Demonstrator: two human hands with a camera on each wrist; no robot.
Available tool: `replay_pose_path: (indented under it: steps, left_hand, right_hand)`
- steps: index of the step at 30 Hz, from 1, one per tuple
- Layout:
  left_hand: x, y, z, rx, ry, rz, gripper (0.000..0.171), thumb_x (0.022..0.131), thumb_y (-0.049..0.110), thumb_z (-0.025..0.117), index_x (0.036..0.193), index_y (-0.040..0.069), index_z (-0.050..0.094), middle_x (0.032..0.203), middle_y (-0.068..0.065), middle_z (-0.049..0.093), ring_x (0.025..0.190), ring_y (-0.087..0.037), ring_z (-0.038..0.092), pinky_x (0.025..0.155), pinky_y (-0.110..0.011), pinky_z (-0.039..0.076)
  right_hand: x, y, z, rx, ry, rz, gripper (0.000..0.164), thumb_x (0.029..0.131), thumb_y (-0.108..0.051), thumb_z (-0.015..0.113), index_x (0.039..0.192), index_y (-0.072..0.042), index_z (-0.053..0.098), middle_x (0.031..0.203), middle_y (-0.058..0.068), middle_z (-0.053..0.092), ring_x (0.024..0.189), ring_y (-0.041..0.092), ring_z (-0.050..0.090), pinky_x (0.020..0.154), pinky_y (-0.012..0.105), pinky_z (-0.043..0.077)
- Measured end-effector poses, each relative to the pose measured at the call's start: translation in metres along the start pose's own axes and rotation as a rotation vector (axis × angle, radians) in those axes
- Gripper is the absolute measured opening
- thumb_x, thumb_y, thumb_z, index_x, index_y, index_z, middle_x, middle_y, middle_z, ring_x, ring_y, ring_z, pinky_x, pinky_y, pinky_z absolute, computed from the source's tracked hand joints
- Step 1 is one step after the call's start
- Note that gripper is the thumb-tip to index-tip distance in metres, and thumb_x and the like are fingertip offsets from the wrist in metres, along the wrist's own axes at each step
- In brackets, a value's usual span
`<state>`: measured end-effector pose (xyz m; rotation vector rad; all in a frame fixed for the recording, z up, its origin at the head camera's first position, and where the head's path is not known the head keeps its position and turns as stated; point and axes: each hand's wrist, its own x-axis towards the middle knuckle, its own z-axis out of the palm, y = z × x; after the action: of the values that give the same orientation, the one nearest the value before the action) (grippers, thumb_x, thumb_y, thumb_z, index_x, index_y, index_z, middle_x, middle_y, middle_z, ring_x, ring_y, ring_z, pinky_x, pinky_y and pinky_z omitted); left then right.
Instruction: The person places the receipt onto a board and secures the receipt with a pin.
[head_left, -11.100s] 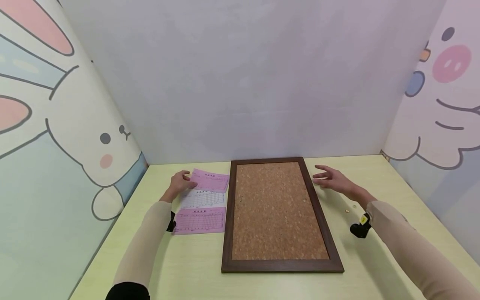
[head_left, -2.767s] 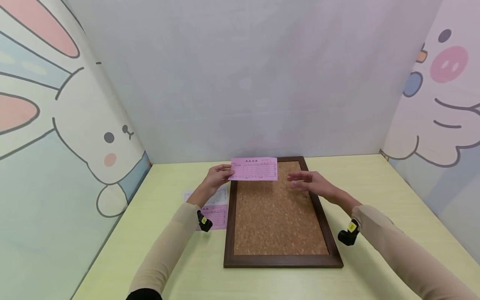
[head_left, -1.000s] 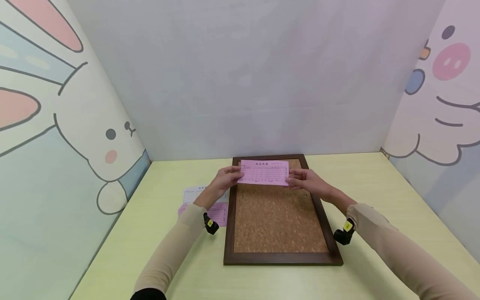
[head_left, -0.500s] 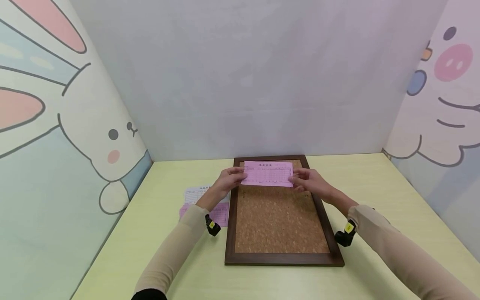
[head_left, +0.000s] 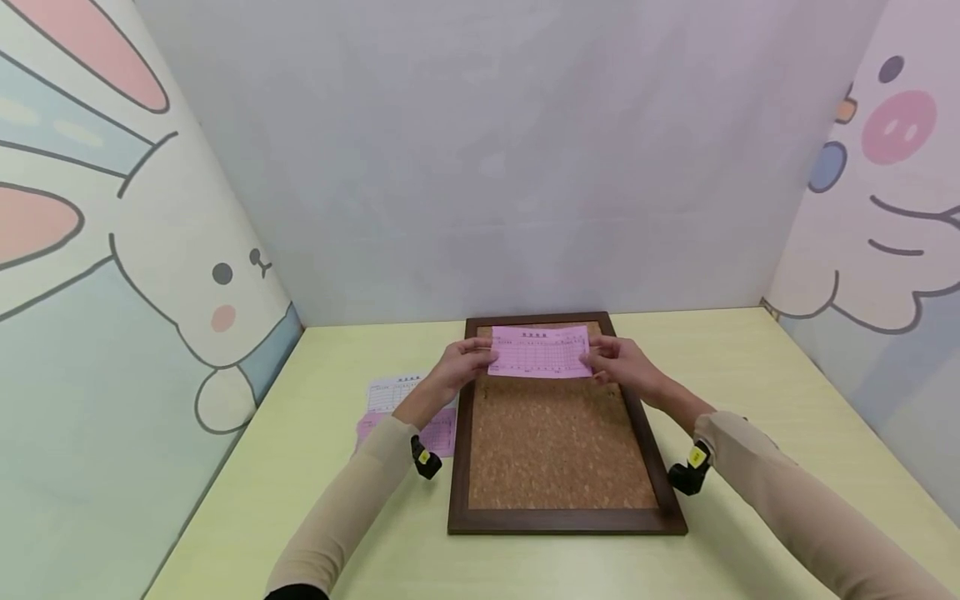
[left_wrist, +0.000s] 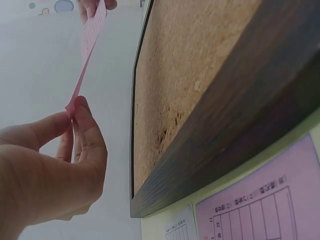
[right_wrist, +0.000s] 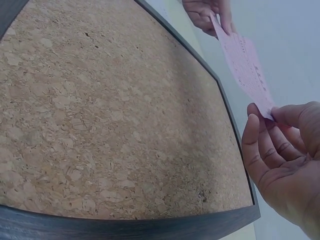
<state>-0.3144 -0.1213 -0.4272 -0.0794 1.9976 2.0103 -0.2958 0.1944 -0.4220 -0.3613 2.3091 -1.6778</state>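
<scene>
A pink printed form slip (head_left: 540, 352) is stretched between both hands above the upper part of a cork board (head_left: 562, 450) with a dark brown wooden frame. My left hand (head_left: 461, 367) pinches its left end between thumb and fingers, as the left wrist view also shows. At the other end, thumb and fingertips of my right hand (head_left: 626, 367) pinch the slip's corner, seen close in the right wrist view. The wrist views show the slip raised off the cork, its shadow falling on the board. Small holes mark the cork near its sides.
Left of the board, a white form slip (head_left: 390, 393) and another pink form slip (left_wrist: 255, 210) lie on the pale yellow table (head_left: 247, 517), partly behind the left arm. A grey wall (head_left: 525, 167) rises behind, with cartoon-painted panels at both sides.
The pink slip was lifted from the table left of the board by the left hand and carried right. My right hand then took its right end. Lately both hands shifted slightly right with it.
</scene>
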Motion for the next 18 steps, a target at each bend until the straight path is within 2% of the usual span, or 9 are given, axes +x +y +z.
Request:
replay_pose_path:
  steps: [6,11,18]
  left_hand:
    - [-0.0003,-0.0026,0.0000,0.009,-0.006,-0.018,0.031,0.097,0.009,0.069,0.128,0.005,0.065,0.105,0.002,0.071,0.084,-0.007,0.066,0.087,-0.032,0.052]
    - [-0.0013,-0.0027,-0.0007,0.017,0.010,-0.005,0.030,0.097,0.010,0.069,0.127,0.006,0.066,0.103,0.002,0.072,0.083,-0.007,0.065,0.083,-0.031,0.051]
    - [-0.0046,-0.0005,0.0002,0.024,0.007,-0.002,0.028,0.097,0.011,0.069,0.125,0.006,0.067,0.101,0.003,0.072,0.083,-0.008,0.066,0.089,-0.035,0.053]
  right_hand:
    - [-0.0019,-0.0006,-0.0008,-0.007,0.012,0.005,0.041,0.105,-0.013,0.056,0.141,0.007,0.050,0.112,0.018,0.069,0.091,0.025,0.069,0.077,0.034,0.061]
    - [-0.0019,0.0008,0.0005,-0.003,0.009,-0.007,0.041,0.105,-0.013,0.056,0.139,0.008,0.051,0.110,0.016,0.070,0.089,0.020,0.069,0.078,0.034,0.062]
    - [-0.0015,0.0001,0.0006,0.007,0.011,-0.012,0.039,0.104,-0.011,0.057,0.136,0.011,0.051,0.109,0.019,0.069,0.087,0.016,0.069,0.076,0.032,0.061]
